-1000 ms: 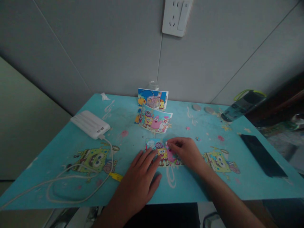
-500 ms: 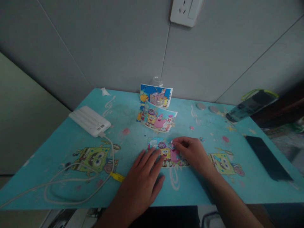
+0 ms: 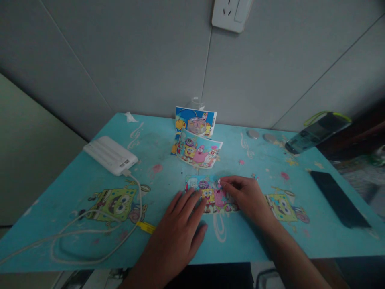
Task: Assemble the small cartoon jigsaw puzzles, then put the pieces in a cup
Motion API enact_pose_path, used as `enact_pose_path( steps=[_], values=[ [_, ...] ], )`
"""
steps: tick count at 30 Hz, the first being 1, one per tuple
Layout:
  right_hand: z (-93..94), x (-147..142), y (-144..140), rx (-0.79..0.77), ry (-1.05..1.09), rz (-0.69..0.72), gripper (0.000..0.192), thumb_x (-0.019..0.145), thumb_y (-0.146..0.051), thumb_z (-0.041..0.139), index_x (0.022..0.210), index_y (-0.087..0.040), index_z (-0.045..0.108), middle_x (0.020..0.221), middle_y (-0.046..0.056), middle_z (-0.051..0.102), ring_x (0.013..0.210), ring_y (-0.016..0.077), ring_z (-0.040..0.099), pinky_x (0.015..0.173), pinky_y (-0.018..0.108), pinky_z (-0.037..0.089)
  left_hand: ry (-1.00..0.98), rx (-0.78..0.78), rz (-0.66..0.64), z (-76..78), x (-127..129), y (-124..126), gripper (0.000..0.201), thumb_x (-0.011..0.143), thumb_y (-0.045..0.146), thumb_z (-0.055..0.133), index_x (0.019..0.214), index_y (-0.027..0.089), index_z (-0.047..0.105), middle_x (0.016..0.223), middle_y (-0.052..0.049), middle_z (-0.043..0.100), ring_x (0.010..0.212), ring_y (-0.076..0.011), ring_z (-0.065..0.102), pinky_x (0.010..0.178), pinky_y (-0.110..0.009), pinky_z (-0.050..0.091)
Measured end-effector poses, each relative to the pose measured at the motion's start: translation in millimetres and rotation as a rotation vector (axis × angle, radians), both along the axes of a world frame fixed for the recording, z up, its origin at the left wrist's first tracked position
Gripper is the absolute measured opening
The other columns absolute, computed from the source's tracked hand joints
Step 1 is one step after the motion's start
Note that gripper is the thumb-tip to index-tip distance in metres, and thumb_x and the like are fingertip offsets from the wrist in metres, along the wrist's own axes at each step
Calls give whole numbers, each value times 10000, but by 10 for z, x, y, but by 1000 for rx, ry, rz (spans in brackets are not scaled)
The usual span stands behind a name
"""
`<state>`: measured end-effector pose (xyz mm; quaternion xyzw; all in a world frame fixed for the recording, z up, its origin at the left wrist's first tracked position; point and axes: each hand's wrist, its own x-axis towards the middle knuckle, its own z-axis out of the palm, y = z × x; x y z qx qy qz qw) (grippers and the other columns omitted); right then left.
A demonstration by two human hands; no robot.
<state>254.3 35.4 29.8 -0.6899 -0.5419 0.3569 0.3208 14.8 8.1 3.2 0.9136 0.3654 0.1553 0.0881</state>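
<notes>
A small cartoon jigsaw puzzle (image 3: 211, 199) lies flat on the blue table, partly covered by both hands. My left hand (image 3: 183, 224) rests palm down with fingers spread, its fingertips on the puzzle's left part. Above the puzzle's upper right part, my right hand (image 3: 245, 196) is closed in a pinch; a small puzzle piece (image 3: 219, 183) shows at its fingertips, partly hidden. Another tiny coloured piece (image 3: 255, 176) lies just beyond that hand. Behind the puzzle, a curved picture card (image 3: 198, 151) with the same cartoon scene stands propped up.
Behind the card are a blue card (image 3: 180, 114) and a clear round container (image 3: 197, 126). At left, a white power bank (image 3: 110, 154) trails a cable (image 3: 141, 192). On the right are two round lids (image 3: 253, 134), a tilted bottle (image 3: 315, 134) and a dark phone-like slab (image 3: 339, 198).
The view has shifted slightly. My right hand's fingertips have moved a little at the puzzle's upper right; the left hand stays put on the puzzle.
</notes>
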Motion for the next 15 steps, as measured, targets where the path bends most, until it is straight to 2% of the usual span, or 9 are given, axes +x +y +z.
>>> enact_pose_path(
  steps=[5,11,15],
  values=[
    [-19,9,-31,15,68,14,292,887,-387,632,988,-159,784,622,-4,620,456,79,372,425,222,297,2,6,2,-29,-5,4,511,990,324,508,1483,219,424,1568,-64,408,1474,-278,318,1213,-548,313],
    [-25,31,-48,68,56,27,280,898,-384,621,996,-170,774,676,6,647,500,97,454,453,222,358,4,7,-2,-20,-1,2,524,987,323,511,1491,218,412,1566,-71,410,1475,-282,318,1209,-549,321],
    [-53,84,-44,85,50,-15,320,909,-405,597,1039,-159,756,620,0,620,456,115,485,424,237,377,-7,10,-2,1,-5,5,508,981,313,521,1473,220,435,1557,-72,421,1467,-283,332,1208,-550,323]
  ],
)
